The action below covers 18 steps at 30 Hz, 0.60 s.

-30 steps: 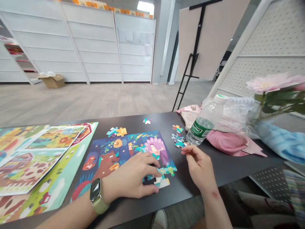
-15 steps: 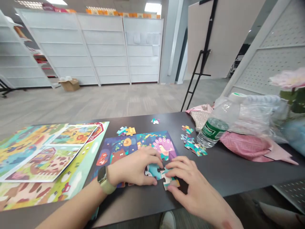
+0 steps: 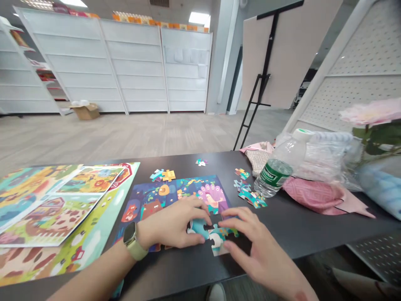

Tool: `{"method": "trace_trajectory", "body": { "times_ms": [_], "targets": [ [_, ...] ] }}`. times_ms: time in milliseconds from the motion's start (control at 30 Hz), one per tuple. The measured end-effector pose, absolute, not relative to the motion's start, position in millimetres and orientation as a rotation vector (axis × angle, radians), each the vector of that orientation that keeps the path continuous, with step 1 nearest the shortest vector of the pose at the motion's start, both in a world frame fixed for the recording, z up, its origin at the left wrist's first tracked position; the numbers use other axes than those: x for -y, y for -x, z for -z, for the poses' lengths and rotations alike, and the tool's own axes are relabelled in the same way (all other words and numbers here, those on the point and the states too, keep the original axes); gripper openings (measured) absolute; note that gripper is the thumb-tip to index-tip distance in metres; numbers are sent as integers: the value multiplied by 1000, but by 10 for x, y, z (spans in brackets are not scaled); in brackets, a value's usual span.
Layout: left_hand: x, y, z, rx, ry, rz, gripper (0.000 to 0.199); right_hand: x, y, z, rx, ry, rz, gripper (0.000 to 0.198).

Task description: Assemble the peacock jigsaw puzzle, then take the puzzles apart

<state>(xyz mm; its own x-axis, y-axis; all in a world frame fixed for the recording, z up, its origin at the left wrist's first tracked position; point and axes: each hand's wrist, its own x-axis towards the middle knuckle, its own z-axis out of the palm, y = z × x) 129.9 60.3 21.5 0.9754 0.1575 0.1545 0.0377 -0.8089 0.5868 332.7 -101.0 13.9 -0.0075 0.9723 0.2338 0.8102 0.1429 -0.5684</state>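
Note:
A partly joined jigsaw puzzle [image 3: 164, 190] with a dark blue night scene, a bear and a pink peacock lies flat on the table. My left hand [image 3: 183, 221], with a watch on its wrist, rests over its lower part. Its thumb and fingertips close around a light blue puzzle piece [image 3: 198, 227] at the edge. My right hand [image 3: 252, 236] is just to the right, fingers curved and thumb below. Between them is a white and green puzzle piece [image 3: 217, 239], lying against the light blue one. A dark gap shows beneath the peacock.
Loose pieces [image 3: 250, 196] lie at right, beside a water bottle [image 3: 274, 175] and pink cloth [image 3: 316, 196]. Other pieces [image 3: 168, 175] sit behind the puzzle, and one small piece [image 3: 201, 162] is farther back. Picture sheets [image 3: 109, 217] cover the table's left side.
The piece at my right hand is turned differently, showing more green and a white curve. My right fingers have spread slightly. My left hand stays over the puzzle; the view has shifted a little.

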Motion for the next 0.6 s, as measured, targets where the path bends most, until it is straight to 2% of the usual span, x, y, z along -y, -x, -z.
{"method": "trace_trajectory", "body": {
  "times_ms": [167,267,433,600],
  "targets": [
    [-569,-1317,-237,-171,-2502,-266,33,947,-3586,-50,1487,1838,-125,18],
    [-538,-1354,-212,-235,-2544,-291,36,904,-3585,7,1509,1904,-239,18],
    [-624,-1393,-123,-620,-2520,-590,12,850,-3540,41,1471,1903,-326,18],
    [-755,-1391,-63,-754,-2456,-725,14,841,-3580,30,1473,1911,-318,20]
  ]
}}
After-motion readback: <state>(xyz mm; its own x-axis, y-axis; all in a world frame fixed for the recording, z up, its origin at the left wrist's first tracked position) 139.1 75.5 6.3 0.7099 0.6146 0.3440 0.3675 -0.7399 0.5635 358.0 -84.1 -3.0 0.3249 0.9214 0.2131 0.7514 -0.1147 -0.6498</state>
